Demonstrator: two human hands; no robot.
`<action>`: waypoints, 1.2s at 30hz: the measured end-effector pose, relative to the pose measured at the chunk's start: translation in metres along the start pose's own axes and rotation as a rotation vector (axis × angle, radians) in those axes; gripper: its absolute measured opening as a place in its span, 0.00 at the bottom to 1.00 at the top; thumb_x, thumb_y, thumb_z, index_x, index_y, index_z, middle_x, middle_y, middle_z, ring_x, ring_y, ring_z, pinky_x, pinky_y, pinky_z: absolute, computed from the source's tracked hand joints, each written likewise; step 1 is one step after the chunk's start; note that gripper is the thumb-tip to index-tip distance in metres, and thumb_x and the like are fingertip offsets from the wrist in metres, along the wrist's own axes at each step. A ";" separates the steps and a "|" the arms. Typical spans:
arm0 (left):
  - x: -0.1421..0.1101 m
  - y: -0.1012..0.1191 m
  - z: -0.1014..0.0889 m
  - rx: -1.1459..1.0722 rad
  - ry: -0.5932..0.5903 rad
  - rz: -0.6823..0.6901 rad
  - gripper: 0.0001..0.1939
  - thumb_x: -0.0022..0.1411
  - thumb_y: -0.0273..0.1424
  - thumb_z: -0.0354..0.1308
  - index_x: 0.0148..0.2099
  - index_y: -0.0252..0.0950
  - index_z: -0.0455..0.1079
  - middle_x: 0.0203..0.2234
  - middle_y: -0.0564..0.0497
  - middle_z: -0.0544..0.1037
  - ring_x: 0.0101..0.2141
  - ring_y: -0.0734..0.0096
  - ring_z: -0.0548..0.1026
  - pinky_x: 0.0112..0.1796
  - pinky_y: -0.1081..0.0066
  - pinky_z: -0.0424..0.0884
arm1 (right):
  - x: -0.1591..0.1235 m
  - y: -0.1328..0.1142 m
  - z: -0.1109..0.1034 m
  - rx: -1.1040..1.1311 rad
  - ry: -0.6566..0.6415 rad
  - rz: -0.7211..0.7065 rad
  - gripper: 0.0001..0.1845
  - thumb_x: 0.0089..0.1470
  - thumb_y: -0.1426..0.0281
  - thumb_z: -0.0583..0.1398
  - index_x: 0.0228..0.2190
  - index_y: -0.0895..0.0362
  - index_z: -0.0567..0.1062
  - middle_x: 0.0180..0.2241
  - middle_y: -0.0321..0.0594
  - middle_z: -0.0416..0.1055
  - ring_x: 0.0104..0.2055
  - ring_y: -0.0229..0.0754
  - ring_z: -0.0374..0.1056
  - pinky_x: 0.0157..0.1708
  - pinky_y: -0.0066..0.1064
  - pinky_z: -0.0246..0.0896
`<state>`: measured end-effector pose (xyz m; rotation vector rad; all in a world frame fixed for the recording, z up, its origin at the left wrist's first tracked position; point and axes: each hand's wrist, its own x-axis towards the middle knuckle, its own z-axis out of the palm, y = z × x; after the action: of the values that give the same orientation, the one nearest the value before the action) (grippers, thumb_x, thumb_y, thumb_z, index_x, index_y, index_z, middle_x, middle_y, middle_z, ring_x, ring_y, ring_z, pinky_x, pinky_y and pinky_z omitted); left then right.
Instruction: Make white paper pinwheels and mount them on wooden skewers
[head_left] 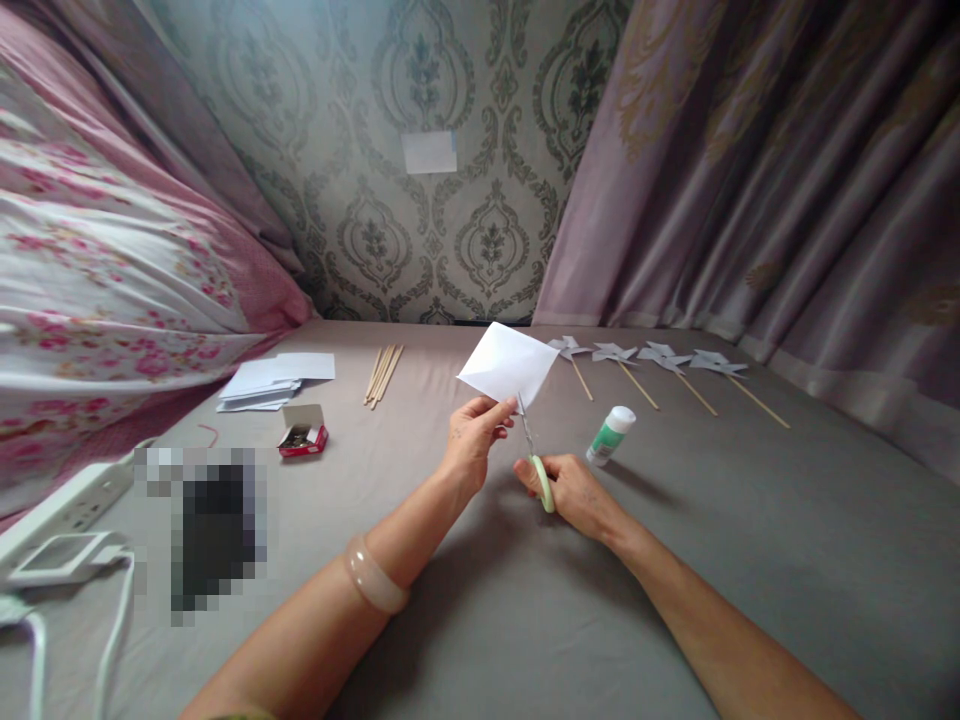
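My left hand (476, 437) pinches the near corner of a white square sheet of paper (506, 365), held up above the surface with its corners pointing outward. My right hand (566, 488) grips the pale green handles of a pair of scissors (543, 484). The scissor blades point away from me and meet the paper's near corner, close to my left fingertips. How far the blades reach into the paper I cannot tell. A glue stick (611, 435) with a green label and white cap stands to the right of the scissors.
Several paper pinwheels (664, 358) on sticks lie at the back right. Loose wooden sticks (384, 375) and a stack of white paper (262, 388) lie back left, near an open red box (303, 438) of small metal items. A power strip (67, 510) with cables lies at far left.
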<state>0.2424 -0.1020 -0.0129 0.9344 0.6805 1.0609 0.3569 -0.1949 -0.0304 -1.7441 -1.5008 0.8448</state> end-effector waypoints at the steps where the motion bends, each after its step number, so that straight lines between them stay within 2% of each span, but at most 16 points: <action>1: 0.000 0.000 0.000 0.000 0.000 0.001 0.14 0.37 0.34 0.70 0.22 0.33 0.69 0.19 0.52 0.71 0.22 0.79 0.65 0.24 0.75 0.59 | 0.000 0.000 0.000 0.003 0.003 0.003 0.29 0.48 0.45 0.55 0.17 0.59 0.66 0.17 0.31 0.54 0.22 0.33 0.50 0.21 0.26 0.44; 11: 0.001 0.001 -0.001 -0.011 0.006 0.008 0.14 0.38 0.34 0.70 0.22 0.33 0.69 0.19 0.53 0.71 0.21 0.79 0.65 0.24 0.75 0.58 | 0.000 -0.002 0.001 0.005 0.029 -0.003 0.28 0.48 0.46 0.55 0.15 0.57 0.60 0.17 0.30 0.48 0.22 0.33 0.45 0.21 0.27 0.41; 20: 0.000 0.003 0.001 -0.019 0.009 0.000 0.15 0.37 0.35 0.70 0.21 0.33 0.68 0.19 0.53 0.70 0.21 0.80 0.65 0.24 0.75 0.58 | -0.001 -0.001 0.002 -0.007 0.077 -0.012 0.29 0.47 0.46 0.56 0.14 0.57 0.61 0.17 0.30 0.48 0.22 0.33 0.46 0.20 0.27 0.42; 29: 0.000 0.003 0.001 -0.040 -0.004 0.002 0.14 0.37 0.34 0.70 0.21 0.33 0.68 0.19 0.53 0.70 0.21 0.80 0.64 0.23 0.74 0.57 | 0.000 0.000 0.004 -0.023 0.101 -0.002 0.26 0.48 0.51 0.57 0.14 0.57 0.59 0.17 0.30 0.46 0.22 0.32 0.45 0.21 0.27 0.39; 36: 0.000 0.004 0.001 -0.049 0.002 -0.015 0.15 0.36 0.34 0.71 0.21 0.33 0.68 0.19 0.53 0.70 0.21 0.80 0.64 0.23 0.74 0.57 | 0.000 -0.002 0.004 -0.033 0.110 0.000 0.26 0.47 0.49 0.57 0.13 0.57 0.61 0.17 0.30 0.46 0.22 0.33 0.45 0.20 0.27 0.40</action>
<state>0.2419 -0.1017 -0.0092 0.8843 0.6595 1.0614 0.3527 -0.1944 -0.0314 -1.7849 -1.4500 0.7151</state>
